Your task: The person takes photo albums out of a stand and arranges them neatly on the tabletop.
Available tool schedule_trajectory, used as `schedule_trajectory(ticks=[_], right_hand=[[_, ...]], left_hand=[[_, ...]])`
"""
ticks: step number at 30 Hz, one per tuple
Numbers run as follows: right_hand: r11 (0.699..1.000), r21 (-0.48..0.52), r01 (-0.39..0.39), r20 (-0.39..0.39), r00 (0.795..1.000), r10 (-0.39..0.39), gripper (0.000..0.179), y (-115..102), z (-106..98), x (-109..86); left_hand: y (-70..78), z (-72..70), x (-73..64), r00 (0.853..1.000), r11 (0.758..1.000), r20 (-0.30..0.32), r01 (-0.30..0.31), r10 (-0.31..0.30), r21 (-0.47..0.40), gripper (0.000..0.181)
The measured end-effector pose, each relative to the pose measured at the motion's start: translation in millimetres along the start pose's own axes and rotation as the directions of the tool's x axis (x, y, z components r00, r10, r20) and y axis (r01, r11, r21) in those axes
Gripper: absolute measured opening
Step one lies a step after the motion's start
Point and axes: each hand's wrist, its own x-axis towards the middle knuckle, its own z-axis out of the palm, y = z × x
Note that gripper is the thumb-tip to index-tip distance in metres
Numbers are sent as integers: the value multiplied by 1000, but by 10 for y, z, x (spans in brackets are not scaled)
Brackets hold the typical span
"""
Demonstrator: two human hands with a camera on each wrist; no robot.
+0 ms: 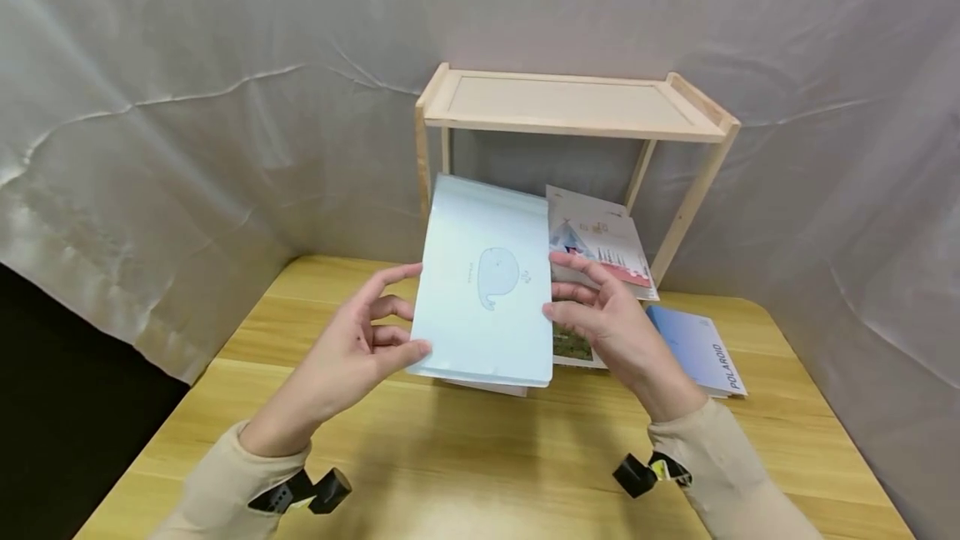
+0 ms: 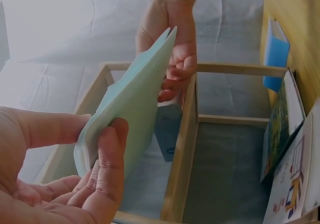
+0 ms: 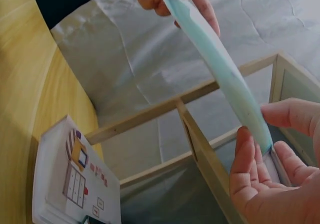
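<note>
notebook (image 1: 483,286), probably light, bendy and easily creased, is pinched by left hand (image 1: 358,346) and right hand (image 1: 617,317) at opposite side edges, sensible places to grip.

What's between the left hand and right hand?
A pale-blue rectangular whale-print booklet, gripped at opposite edges by the left hand and right hand; the head view shows it.

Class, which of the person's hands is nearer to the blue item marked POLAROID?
Right. The right hand grips the whale notebook on the side toward the POLAROID item; the left hand is farther off, at the opposite edge.
</note>
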Motion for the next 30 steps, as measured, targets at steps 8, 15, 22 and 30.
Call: schedule_trajectory(ticks=[8, 15, 22, 30], right_hand=[[999, -9, 36, 29, 999, -36, 65, 11, -15, -14], [999, -2, 49, 31, 998, -49, 76, -54, 12, -106], [999, -21, 43, 57, 998, -42, 85, -105, 21, -184], [998, -22, 53, 106, 993, -51, 86, -86, 17, -221]], left_hand=[[2, -10, -39, 999, 999, 0, 32, -32, -3, 81], [18, 26, -121, 1000, 1000, -1, 24, -24, -6, 82], [-10, 39, -193, 999, 999, 12, 40, -39, -32, 83], [-51, 53, -254, 999, 998, 14, 39, -38, -47, 84]])
